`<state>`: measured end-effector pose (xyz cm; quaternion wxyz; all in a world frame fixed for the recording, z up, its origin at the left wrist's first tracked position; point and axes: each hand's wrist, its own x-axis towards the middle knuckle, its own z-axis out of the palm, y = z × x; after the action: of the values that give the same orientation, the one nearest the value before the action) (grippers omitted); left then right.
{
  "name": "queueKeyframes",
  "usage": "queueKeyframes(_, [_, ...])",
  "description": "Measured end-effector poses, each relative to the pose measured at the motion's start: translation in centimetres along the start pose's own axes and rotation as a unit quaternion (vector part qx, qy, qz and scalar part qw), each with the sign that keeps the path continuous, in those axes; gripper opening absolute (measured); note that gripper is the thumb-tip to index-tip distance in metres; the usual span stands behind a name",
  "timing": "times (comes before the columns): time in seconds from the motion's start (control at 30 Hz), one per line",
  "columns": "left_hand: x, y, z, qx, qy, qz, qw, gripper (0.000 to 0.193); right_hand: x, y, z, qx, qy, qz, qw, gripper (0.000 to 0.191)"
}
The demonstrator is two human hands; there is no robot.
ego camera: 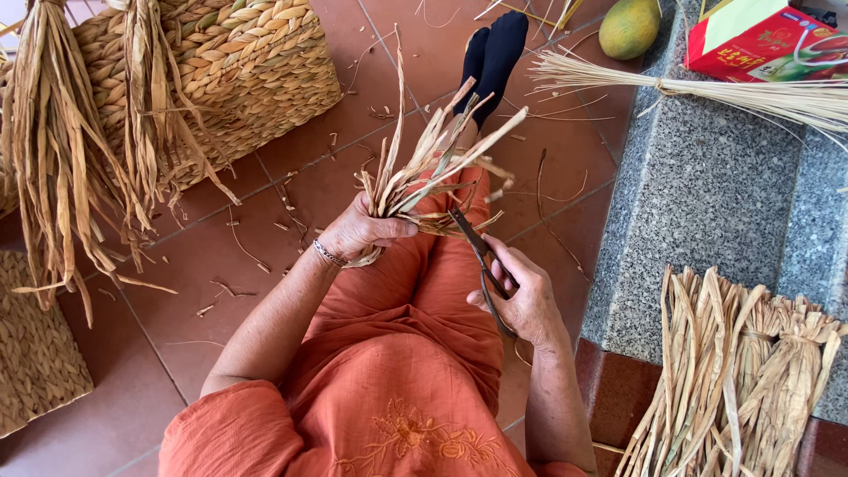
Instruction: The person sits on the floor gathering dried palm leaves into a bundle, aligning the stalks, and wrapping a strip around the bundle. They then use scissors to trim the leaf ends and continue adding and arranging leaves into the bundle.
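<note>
Orange-clad lap; above it, left hand (358, 231) fingers clench dried straw bundle (433, 168), right hand (521, 296) fingers grip scissors (481, 256), trimming ends.

One package in your view.
A red and green cardboard box (764, 37) lies at the upper right of your frame, on the grey stone ledge (698, 194).
</note>
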<state>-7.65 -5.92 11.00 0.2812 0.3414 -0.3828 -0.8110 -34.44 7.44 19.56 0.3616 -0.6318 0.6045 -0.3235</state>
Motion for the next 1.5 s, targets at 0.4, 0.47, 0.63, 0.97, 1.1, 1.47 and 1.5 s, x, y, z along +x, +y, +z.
queueKeyframes(0.4, [0.5, -1.1, -0.4, -0.059, -0.033, 0.019, 0.998, 0.019, -0.5, 3.3, 2.8, 0.106, 0.014, -0.005, 0.994, 0.065])
queueKeyframes(0.47, [0.6, -1.4, -0.5, -0.073, -0.021, -0.007, 0.997, 0.018, -0.9, 3.9, 3.4, 0.122, 0.034, -0.033, 0.991, 0.06])
queueKeyframes(0.63, [1.0, -1.6, 0.4, -0.103, -0.049, 0.03, 0.993, 0.015, -1.8, 4.1, 5.4, 0.251, 0.066, -0.018, 0.966, 0.061])
queueKeyframes(0.97, [0.9, 0.1, 2.4, -0.098, -0.025, 0.06, 0.993, 0.01, -1.3, 3.3, 5.1, 0.213, 0.047, -0.037, 0.975, 0.084])
queueKeyframes(1.1, [0.5, 1.4, 3.3, -0.12, -0.042, 0.051, 0.991, 0.019, -0.8, 3.1, 4.4, 0.092, 0.053, -0.064, 0.992, 0.092])
queueKeyframes(1.47, [0.4, 1.4, 3.3, -0.098, -0.046, 0.03, 0.994, 0.036, -1.1, 3.4, 5.6, 0.151, 0.07, -0.039, 0.985, 0.07])
queueKeyframes(1.5, [0.7, 0.8, 2.9, -0.1, -0.035, 0.033, 0.994, 0.031, -1.1, 3.5, 5.8, 0.17, 0.081, -0.038, 0.981, 0.066])
